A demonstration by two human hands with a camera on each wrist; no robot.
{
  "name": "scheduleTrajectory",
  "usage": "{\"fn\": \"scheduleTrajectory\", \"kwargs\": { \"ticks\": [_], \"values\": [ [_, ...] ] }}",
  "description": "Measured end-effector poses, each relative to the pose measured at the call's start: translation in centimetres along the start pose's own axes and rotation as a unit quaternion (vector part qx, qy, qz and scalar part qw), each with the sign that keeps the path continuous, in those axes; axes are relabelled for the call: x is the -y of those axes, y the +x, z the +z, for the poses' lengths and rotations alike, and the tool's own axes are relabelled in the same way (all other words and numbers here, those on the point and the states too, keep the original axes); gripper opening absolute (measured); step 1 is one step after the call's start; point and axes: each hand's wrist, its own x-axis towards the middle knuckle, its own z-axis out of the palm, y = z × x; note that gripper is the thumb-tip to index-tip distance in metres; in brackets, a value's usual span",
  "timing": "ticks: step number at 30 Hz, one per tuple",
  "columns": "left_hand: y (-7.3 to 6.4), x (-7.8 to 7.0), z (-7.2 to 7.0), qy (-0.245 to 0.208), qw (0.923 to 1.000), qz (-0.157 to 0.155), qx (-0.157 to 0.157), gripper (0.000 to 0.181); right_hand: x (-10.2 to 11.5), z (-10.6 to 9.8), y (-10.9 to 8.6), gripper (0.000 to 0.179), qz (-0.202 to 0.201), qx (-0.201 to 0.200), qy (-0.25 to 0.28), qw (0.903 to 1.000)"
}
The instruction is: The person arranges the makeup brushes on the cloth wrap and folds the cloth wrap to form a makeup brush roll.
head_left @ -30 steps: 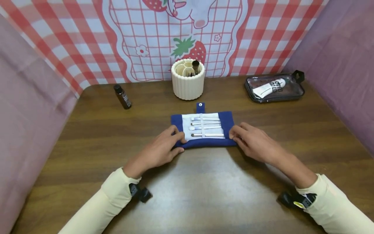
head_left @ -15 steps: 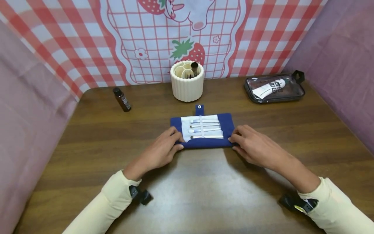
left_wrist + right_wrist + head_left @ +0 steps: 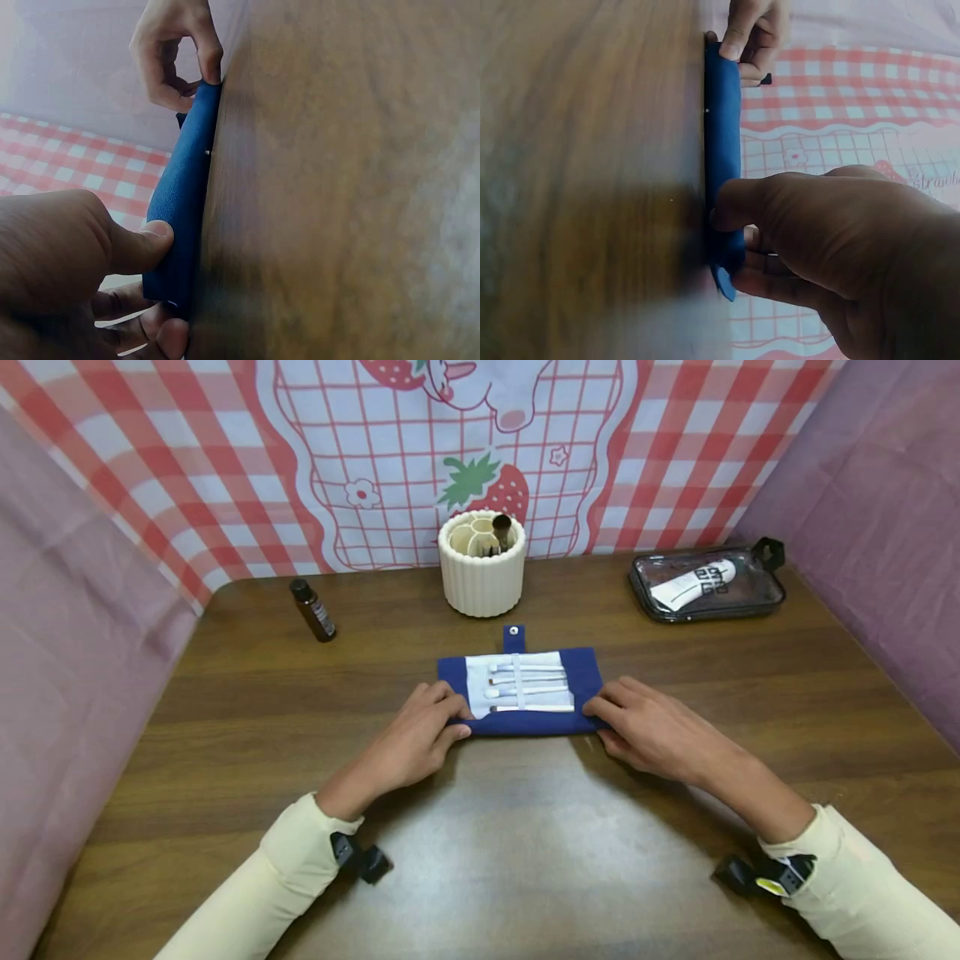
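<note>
A blue fabric brush roll [image 3: 534,724] with a white lining lies partly unrolled on the table, its near edge folded over. Several slim makeup brushes [image 3: 531,692] sit under a white elastic band inside, the nearest partly covered by the fold. My left hand [image 3: 408,735] pinches the left end of the folded edge, thumb in front. At the opposite end, my right hand [image 3: 660,732] grips the fold between thumb and fingers. Both wrist views show the rolled blue edge [image 3: 182,176] held at its two ends. A snap tab [image 3: 513,639] points away from me.
Behind the roll stands a cream ribbed holder [image 3: 482,581] with a dark brush in it. A small dark bottle [image 3: 313,611] is at the back left. At the back right, a clear black-edged case [image 3: 708,585] carries a white tube. Checked cloth [image 3: 667,452] hangs behind.
The folded near edge has turned slightly away from me and now covers part of the nearest brush. Both hands have kept their hold on its ends, their fingers shifting slightly.
</note>
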Motion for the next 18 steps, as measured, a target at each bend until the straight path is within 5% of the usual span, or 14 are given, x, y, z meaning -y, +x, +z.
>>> {"fn": "scheduleTrajectory", "kwargs": {
  "ticks": [7, 18],
  "values": [
    [0.06, 0.38, -0.02, -0.004, 0.9998, 0.01, -0.017, 0.002, -0.4, 0.46, 0.33, 0.028, -0.021, -0.031, -0.013, 0.9992],
    [0.4, 0.47, -0.18, -0.019, 0.9991, -0.035, -0.011, 0.023, -0.25, 0.24, 0.29, 0.032, 0.001, -0.035, 0.039, 0.9986]
  ]
}}
